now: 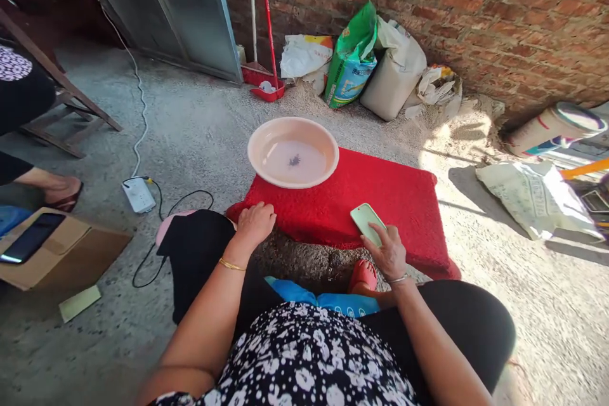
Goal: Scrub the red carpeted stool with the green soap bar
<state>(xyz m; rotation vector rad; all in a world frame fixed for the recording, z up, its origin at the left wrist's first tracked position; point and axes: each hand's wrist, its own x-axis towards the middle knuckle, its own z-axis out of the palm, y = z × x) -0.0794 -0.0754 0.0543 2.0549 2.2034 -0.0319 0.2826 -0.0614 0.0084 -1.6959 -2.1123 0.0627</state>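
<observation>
Right hand: one, yours, thumb and fingers closed around the near end of the pale green phone case
Pale green phone case: one, tilted over the near part of the red cloth, right of your midline; whether its far end touches the cloth, and whether a phone sits inside, you cannot tell from here
Left hand: one, yours, palm down, fingers loosely bent and gripping nothing, at the cloth's near left edge; contact with the cloth is unclear
Red cloth: one, thick-piled, draped over a low support in front of your knees
Peach plastic basin: one, upright, at the far left corner of the cloth, overhanging its edge, well apart from the case; dark pattern at the bottom, water not certain
Done, as judged: basin set down, case within your right-hand grip
Left, as judged: case not yet let go, left hand not yet engaged, basin untouched by either hand; nothing shown marks the work as finished
Black smartphone: one, lying on the cardboard box to your left, out of both hands' grasp
</observation>
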